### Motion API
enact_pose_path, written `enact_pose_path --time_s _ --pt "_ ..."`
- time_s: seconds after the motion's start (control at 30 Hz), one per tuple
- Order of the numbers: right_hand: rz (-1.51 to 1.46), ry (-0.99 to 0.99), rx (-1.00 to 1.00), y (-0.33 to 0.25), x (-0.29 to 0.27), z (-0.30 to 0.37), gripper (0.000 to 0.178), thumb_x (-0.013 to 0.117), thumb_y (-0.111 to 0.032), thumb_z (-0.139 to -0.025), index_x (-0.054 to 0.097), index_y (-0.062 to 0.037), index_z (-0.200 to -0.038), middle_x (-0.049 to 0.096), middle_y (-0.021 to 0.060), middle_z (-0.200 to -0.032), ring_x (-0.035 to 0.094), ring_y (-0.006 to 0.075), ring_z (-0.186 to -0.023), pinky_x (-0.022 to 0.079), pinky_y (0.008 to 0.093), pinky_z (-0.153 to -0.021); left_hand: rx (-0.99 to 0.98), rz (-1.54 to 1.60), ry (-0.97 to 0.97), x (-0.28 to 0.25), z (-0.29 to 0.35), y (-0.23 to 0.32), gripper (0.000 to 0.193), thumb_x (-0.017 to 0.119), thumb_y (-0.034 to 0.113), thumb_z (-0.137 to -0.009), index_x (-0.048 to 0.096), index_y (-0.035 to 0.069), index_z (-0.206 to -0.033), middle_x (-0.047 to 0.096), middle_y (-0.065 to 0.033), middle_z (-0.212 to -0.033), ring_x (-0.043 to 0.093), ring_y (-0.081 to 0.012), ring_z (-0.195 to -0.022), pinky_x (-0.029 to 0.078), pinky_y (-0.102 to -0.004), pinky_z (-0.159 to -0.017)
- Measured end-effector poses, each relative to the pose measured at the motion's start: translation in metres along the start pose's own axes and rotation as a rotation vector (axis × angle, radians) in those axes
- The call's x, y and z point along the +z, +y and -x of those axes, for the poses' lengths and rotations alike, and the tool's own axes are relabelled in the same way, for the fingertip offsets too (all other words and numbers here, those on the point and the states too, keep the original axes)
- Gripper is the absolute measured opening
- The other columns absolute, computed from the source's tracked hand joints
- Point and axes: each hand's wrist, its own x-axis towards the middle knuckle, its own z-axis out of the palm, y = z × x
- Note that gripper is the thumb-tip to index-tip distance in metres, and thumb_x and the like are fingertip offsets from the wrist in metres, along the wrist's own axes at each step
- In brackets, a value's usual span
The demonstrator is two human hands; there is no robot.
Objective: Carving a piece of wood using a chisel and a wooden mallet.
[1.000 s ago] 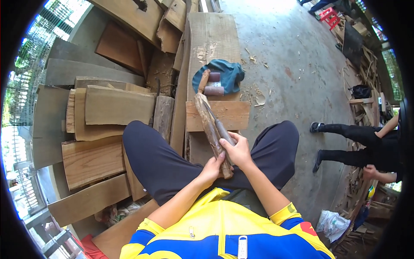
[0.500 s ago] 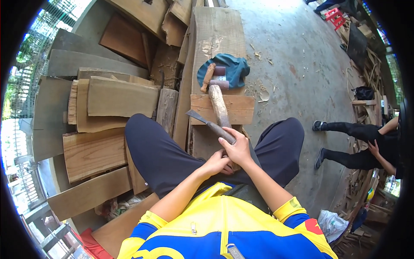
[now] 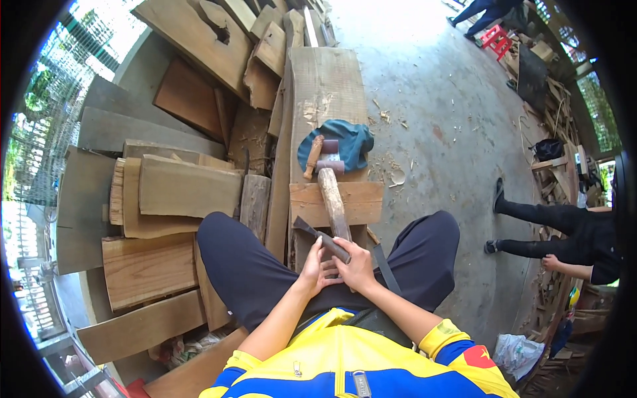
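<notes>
My right hand is closed around the wooden handle of a chisel, whose dark flared blade points up and left. Beside it my left hand is open, palm partly turned up and fingers apart, with its thumb by the chisel's shaft. Just beyond the hands a thick wooden stick, its bark partly stripped, rests across a small board. A long dark blade with a wooden handle lies by my right thigh. What is under my hands is hidden.
A long plank ahead bears a teal cloth, a small carved wooden piece and brownish rolls. Stacked boards fill the left. Shavings litter the concrete floor. One person stands at right, another far off.
My left hand has come out from beneath the right and opened beside the chisel. The chisel sits lower across my hands. The whole view has shifted, and the person at right has moved.
</notes>
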Motion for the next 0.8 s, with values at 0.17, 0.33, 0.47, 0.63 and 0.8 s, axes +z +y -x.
enact_pose_path --time_s 0.17,0.33,0.47,0.63,0.8 --pt "0.08 0.053 -0.154 0.002 0.002 0.002 0.042 0.064 0.005 -0.07 0.063 -0.0018 -0.112 0.064 0.0203 -0.115 0.061 0.0365 -0.107 0.049 0.0392 -0.093 0.139 -0.124 0.076 -0.003 -0.035 -0.006 0.04 0.044 0.047 -0.099 0.057 0.011 -0.114 0.066 -0.0092 -0.095 0.068 -0.0219 -0.076 0.055 -0.036 -0.065" --pt "0.158 0.234 -0.084 -0.001 0.0 -0.004 0.066 0.066 0.002 -0.068 0.047 -0.0027 -0.131 0.061 0.0267 -0.115 0.06 0.0376 -0.11 0.048 0.0384 -0.094 0.276 -0.15 0.187 -0.007 -0.049 -0.005 0.042 0.044 0.042 -0.1 0.061 0.003 -0.099 0.069 -0.0104 -0.09 0.068 -0.0197 -0.073 0.056 -0.0326 -0.062" --pt "-0.014 0.043 0.208 0.043 0.0 -0.002 0.068 0.064 -0.002 -0.077 0.036 0.0013 -0.139 0.064 0.021 -0.11 0.069 0.0299 -0.085 0.055 0.0364 -0.077 0.505 -0.048 0.301 -0.021 -0.048 0.012 0.037 0.039 0.038 -0.103 0.05 0.003 -0.098 0.067 -0.0157 -0.09 0.068 -0.0214 -0.069 0.055 -0.0305 -0.059" --pt "-0.78 -0.151 0.739 0.005 -0.028 -0.012 0.034 0.043 -0.012 -0.096 0.041 -0.0083 -0.13 0.056 0.0071 -0.082 0.056 0.0144 -0.053 0.05 0.0292 -0.045 0.54 -0.559 0.449 -0.012 0.014 0.039 0.036 0.045 0.039 -0.099 0.052 0.004 -0.099 0.062 -0.0126 -0.073 0.062 -0.0241 -0.061 0.052 -0.0386 -0.057" --pt "-0.583 -0.149 0.592 0.0 -0.018 -0.001 0.042 0.046 -0.02 -0.099 0.034 -0.0115 -0.137 0.057 0.0075 -0.081 0.054 0.0123 -0.047 0.047 0.0274 -0.04 0.565 -1.097 0.308 0.008 0.054 0.026 0.047 0.046 0.024 -0.097 0.037 0.002 -0.137 0.061 -0.0328 -0.097 0.059 -0.0487 -0.096 0.046 -0.052 -0.081"
